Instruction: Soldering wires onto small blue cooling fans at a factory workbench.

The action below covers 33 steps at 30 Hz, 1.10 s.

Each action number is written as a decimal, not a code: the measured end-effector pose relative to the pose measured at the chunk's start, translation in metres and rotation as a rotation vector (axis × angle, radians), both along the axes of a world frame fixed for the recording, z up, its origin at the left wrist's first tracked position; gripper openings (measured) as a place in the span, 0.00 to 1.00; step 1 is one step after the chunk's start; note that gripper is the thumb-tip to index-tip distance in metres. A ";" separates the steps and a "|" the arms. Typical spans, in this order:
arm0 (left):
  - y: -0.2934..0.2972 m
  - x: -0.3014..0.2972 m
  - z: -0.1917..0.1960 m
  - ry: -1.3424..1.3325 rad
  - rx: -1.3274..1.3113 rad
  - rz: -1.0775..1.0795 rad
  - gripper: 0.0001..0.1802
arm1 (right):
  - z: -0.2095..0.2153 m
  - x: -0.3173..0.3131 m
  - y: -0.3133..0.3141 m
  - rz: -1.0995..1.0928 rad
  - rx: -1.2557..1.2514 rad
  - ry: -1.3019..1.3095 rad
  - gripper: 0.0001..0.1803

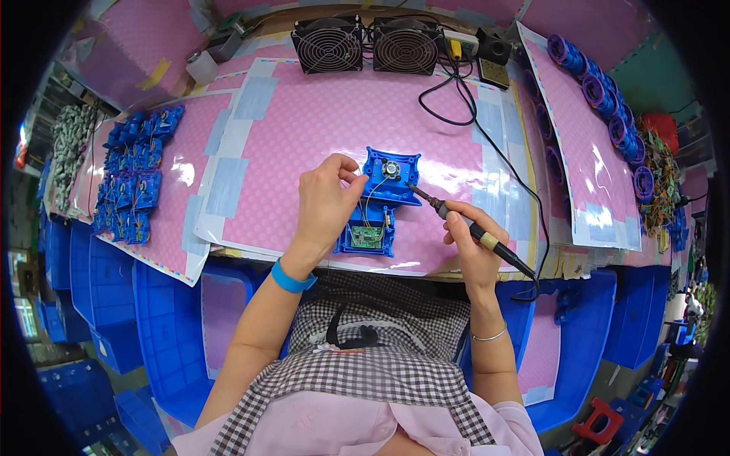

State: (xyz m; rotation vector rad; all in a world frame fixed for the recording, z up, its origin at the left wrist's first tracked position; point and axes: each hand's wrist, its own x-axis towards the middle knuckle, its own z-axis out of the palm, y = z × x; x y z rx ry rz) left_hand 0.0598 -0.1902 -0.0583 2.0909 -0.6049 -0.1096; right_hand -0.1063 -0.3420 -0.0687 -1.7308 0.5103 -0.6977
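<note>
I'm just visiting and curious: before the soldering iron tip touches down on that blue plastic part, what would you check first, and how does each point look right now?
1. Right hand grips the black soldering iron with yellow band firmly: ok.
2. Iron tip aimed at the small round speaker in the blue plastic housing: ok, close beside it; contact cannot tell.
3. Left hand steadies the thin wires at the housing: ok, fingers pinched there.
4. Left fingers away from the hot tip: cannot tell, they are near.
5. Green circuit board in the lower blue shell lies flat on the pink mat: ok.
6. Black power cord free of the work: ok.
</note>
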 end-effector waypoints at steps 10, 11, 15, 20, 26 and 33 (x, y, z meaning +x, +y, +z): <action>-0.010 -0.008 -0.010 -0.290 -0.065 -0.232 0.07 | 0.005 0.000 0.002 -0.018 0.014 -0.015 0.11; -0.010 -0.008 -0.011 -0.325 -0.062 -0.211 0.08 | 0.005 -0.001 0.002 -0.017 0.013 -0.016 0.11; -0.007 -0.010 -0.005 -0.182 -0.155 -0.140 0.08 | 0.004 -0.003 0.001 -0.012 -0.002 -0.024 0.11; -0.010 -0.007 -0.013 -0.249 -0.098 -0.139 0.09 | 0.004 -0.002 0.001 -0.005 0.004 -0.026 0.11; -0.012 -0.010 -0.010 -0.218 -0.157 -0.193 0.07 | 0.000 -0.003 -0.002 -0.014 -0.017 -0.024 0.11; -0.017 -0.009 -0.010 -0.182 0.008 -0.310 0.05 | -0.005 0.000 -0.001 0.004 -0.018 -0.018 0.11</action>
